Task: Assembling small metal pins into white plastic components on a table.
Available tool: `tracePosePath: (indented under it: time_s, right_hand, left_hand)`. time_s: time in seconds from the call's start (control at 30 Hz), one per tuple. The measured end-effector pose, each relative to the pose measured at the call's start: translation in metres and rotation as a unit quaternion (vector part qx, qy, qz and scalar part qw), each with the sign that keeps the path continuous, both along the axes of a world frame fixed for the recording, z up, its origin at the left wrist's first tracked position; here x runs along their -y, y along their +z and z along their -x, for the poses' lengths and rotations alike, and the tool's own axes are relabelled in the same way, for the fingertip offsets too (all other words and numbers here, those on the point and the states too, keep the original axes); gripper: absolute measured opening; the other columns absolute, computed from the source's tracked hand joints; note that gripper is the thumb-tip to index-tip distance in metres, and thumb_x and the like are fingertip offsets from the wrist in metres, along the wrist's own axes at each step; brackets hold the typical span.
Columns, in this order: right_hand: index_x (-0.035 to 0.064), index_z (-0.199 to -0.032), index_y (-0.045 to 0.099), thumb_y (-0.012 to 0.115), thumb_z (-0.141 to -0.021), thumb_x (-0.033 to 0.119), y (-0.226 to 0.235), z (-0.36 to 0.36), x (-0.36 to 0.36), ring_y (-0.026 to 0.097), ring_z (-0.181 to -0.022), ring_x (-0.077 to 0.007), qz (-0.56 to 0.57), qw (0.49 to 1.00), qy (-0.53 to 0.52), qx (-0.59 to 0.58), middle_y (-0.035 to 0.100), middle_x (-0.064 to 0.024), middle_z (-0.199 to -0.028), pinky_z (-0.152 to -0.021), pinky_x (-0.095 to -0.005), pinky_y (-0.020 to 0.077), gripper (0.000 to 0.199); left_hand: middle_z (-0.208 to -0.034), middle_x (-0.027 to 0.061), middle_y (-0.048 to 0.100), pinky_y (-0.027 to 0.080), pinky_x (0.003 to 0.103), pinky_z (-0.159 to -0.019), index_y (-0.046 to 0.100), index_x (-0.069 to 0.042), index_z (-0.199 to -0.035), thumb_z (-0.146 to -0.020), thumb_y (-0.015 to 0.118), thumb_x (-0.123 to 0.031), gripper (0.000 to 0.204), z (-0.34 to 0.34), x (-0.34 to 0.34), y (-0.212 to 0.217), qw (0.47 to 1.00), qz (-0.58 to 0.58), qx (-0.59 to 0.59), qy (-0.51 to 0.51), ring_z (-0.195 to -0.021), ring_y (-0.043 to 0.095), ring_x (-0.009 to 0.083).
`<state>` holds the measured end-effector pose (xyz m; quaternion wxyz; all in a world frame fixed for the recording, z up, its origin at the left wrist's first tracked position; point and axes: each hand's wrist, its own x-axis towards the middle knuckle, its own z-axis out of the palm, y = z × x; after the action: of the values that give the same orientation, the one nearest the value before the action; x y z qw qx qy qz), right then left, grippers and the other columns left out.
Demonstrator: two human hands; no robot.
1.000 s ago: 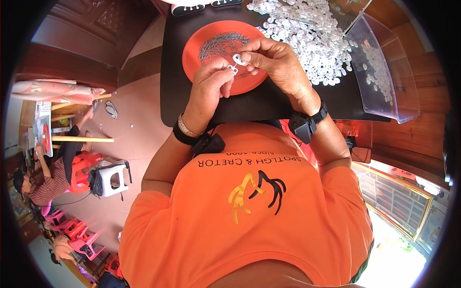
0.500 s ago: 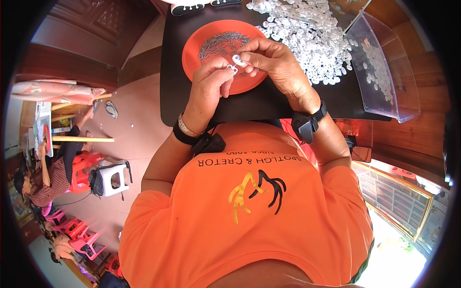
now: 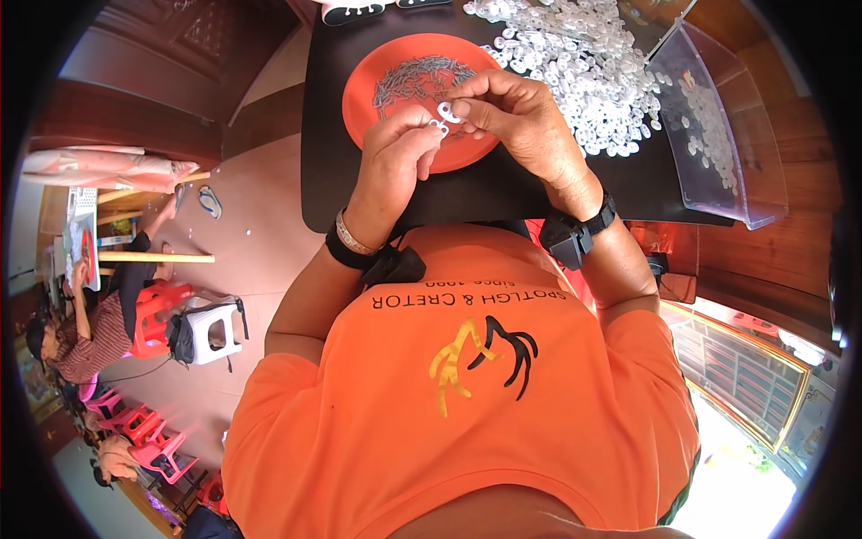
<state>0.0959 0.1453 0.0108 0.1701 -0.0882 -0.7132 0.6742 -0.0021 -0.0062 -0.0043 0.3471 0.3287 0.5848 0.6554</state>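
Note:
Over the red round plate (image 3: 357, 101), my left hand (image 3: 392, 162) is closed, thumb and index pinching a small white looped plastic piece (image 3: 439, 127). My right hand (image 3: 530, 126) faces it in a pinch around a white ring-shaped plastic piece (image 3: 450, 111). The two pieces are nearly together; I cannot tell if they touch. On the plate, beneath and beyond my fingers, lie many thin grey pins (image 3: 413, 79), possibly nails. A big heap of small white oval plastic pieces (image 3: 584, 81) spreads to the right of the plate.
The black table (image 3: 323, 180) carries the plate and heap. A clear plastic bin (image 3: 709, 153) with more white pieces stands at its right edge. Far left, another person (image 3: 85, 323) sits at a small table, near red and white stools (image 3: 211, 332).
Both hands keep their pinches and have hardly moved. The whole view has shifted very slightly.

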Motion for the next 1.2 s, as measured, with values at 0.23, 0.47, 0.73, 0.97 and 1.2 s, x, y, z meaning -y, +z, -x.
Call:
tracePosePath:
  time_s: [0.23, 0.47, 0.73, 0.97, 1.2]
  right_hand:
    - [0.0007, -0.094, 0.066, 0.065, -0.084, 0.010, 0.000, 0.000, 0.002, 0.055, -0.068, -0.0061, -0.028, 0.999, -0.008, -0.012, 0.064, -0.0008, -0.077, -0.064, -0.0208, 0.0470, 0.014]
    - [0.0005, -0.092, 0.066, 0.064, -0.085, 0.008, 0.000, -0.003, 0.008, 0.059, -0.077, -0.0075, -0.037, 0.999, -0.001, -0.014, 0.064, -0.0018, -0.081, -0.071, -0.0231, 0.0492, 0.010]
    - [0.0015, -0.103, 0.061, 0.064, -0.083, 0.000, 0.003, -0.007, 0.015, 0.062, -0.078, -0.0097, 0.032, 0.997, 0.047, -0.051, 0.064, -0.0040, -0.083, -0.073, -0.0236, 0.0509, 0.021]
    - [0.0024, -0.098, 0.063, 0.066, -0.080, 0.001, 0.005, -0.010, 0.014, 0.062, -0.073, -0.0095, -0.064, 0.998, 0.016, -0.016, 0.064, -0.0027, -0.078, -0.070, -0.0239, 0.0504, 0.018]
    - [0.0035, -0.097, 0.065, 0.067, -0.079, 0.003, 0.003, -0.009, 0.011, 0.061, -0.072, -0.0095, -0.099, 0.995, 0.016, -0.030, 0.064, -0.0030, -0.078, -0.068, -0.0243, 0.0500, 0.018]
  left_hand:
    - [-0.058, -0.0010, 0.046, 0.029, 0.021, -0.049, 0.049, -0.005, -0.070, -0.087, 0.047, -0.019, 0.022, -0.002, -0.001, 0.002, 1.000, 0.002, -0.003, -0.004, -0.051, 0.041, 0.0061]
    - [-0.058, -0.0011, 0.045, 0.029, 0.021, -0.050, 0.048, -0.006, -0.068, -0.088, 0.047, -0.019, 0.023, -0.004, -0.001, -0.001, 1.000, -0.011, -0.012, -0.003, -0.051, 0.040, 0.0061]
    - [-0.063, 0.0002, 0.050, 0.033, 0.020, -0.050, 0.055, -0.002, -0.084, -0.090, 0.045, -0.019, 0.021, -0.006, -0.003, -0.004, 0.999, -0.009, 0.052, 0.013, -0.053, 0.045, 0.0071]
    - [-0.063, 0.0015, 0.053, 0.034, 0.020, -0.049, 0.057, -0.001, -0.089, -0.090, 0.046, -0.024, 0.026, -0.006, -0.004, -0.007, 0.996, -0.012, 0.082, 0.016, -0.053, 0.048, 0.0085]
    - [-0.058, -0.0008, 0.051, 0.031, 0.020, -0.045, 0.056, -0.004, -0.075, -0.088, 0.049, -0.026, 0.026, -0.008, -0.007, -0.003, 0.996, -0.008, 0.082, 0.021, -0.048, 0.044, 0.0059]
